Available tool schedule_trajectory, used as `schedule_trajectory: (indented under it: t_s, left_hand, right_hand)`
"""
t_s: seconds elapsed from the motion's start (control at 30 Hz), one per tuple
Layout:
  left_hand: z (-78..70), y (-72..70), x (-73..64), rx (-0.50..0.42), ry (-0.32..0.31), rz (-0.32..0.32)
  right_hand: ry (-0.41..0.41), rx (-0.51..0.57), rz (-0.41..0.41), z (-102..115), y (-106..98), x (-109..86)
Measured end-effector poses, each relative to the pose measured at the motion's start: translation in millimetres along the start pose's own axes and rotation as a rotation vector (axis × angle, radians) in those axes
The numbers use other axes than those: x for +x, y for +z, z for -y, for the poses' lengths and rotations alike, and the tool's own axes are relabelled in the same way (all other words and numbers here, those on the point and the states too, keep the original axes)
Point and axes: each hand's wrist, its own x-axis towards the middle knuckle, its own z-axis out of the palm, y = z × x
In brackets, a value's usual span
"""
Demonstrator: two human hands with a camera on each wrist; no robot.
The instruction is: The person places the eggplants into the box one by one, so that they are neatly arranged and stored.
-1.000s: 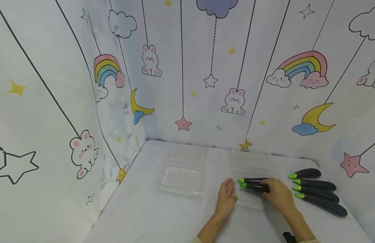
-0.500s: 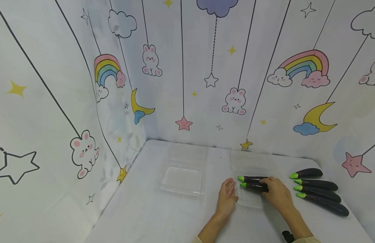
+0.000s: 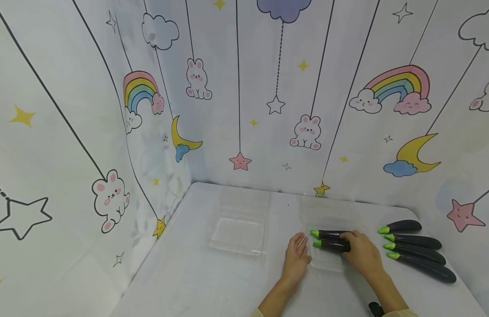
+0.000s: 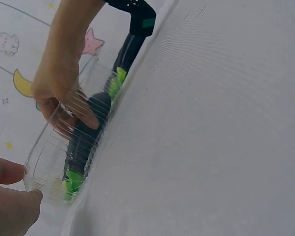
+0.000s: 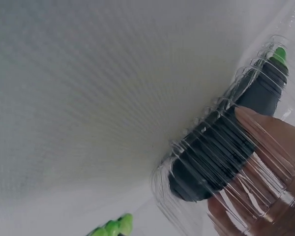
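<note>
A clear plastic container (image 3: pixel 325 265) with its lid folded back stands on the right half of the table. Two dark eggplants with green stem ends lie side by side in it, the rear eggplant (image 3: pixel 331 234) and the front eggplant (image 3: pixel 329 245). My right hand (image 3: pixel 363 256) reaches in and holds the front eggplant near its thick end; the right wrist view shows this eggplant (image 5: pixel 214 160) through the ribbed wall. At the container's left side, my left hand (image 3: pixel 295 262) pinches the edge between thumb and finger, as the left wrist view shows.
Another clear container (image 3: pixel 236 252), lid folded back, stands left of the hands. Several eggplants (image 3: pixel 420 259) lie in a fanned row along the table's right side. Patterned cloth walls (image 3: pixel 260 88) rise behind the white table (image 3: pixel 196 277).
The hands and the two eggplants keep nearly the same places. The whole head view has shifted very slightly.
</note>
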Motion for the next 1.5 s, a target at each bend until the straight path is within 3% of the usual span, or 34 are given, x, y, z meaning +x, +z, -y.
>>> schedule_trajectory:
  t_s: [0.63, 0.9, 1.0, 1.3, 1.5]
  left_hand:
    - [-1.5, -0.7, -0.5, 0.002, 0.007, -0.003]
    - [0.5, -3.0, -1.9, 0.035, 0.057, 0.033]
    - [0.6, -2.4, -1.6, 0.025, 0.033, 0.017]
    - [1.2, -0.7, -0.3, 0.014, 0.004, -0.008]
    - [-1.7, 0.1, -1.8, 0.003, 0.028, 0.007]
  right_hand:
    - [-0.048, -0.026, -0.008, -4, -12, -2.8]
    - [-0.061, 0.023, -0.042, -13, -19, -9.0]
    - [-0.060, 0.035, -0.035, -15, -24, -10.5]
    - [-0.006, 0.028, 0.000, -11, -41, -16.9]
    - [0.032, 0.012, 0.020, -10, -49, -20.7]
